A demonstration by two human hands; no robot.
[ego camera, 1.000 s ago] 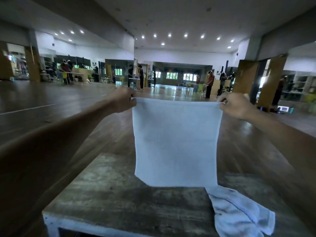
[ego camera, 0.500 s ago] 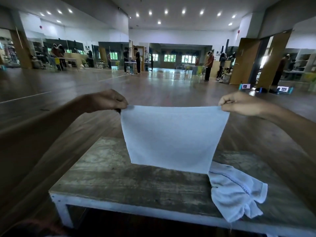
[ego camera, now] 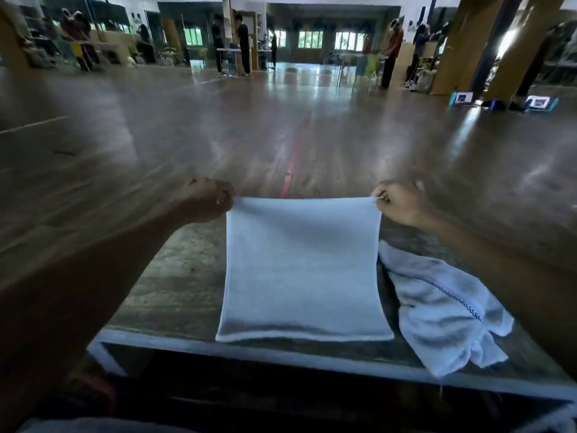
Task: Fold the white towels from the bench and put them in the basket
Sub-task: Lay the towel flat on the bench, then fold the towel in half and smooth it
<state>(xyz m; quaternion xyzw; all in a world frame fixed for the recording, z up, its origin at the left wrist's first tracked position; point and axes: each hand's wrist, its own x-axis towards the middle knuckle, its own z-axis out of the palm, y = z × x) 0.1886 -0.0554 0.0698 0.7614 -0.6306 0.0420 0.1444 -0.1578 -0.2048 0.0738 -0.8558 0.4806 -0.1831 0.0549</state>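
Two white towels in play, one bench, two hands. The spread towel [ego camera: 303,267] runs down the middle of the bench [ego camera: 162,295], and its near hem lies on the wood by the front edge at 6 o'clock. The left hand [ego camera: 206,200] pinches the far corner at 10 o'clock, fingers curled in tight. The right hand [ego camera: 401,201] pinches the matching corner at 2 o'clock. Both arms reach forward, with the top edge pulled taut between them. The crumpled towel [ego camera: 437,307], which has a dark stitched stripe, sits on the bench at 3 o'clock, just beside the spread one.
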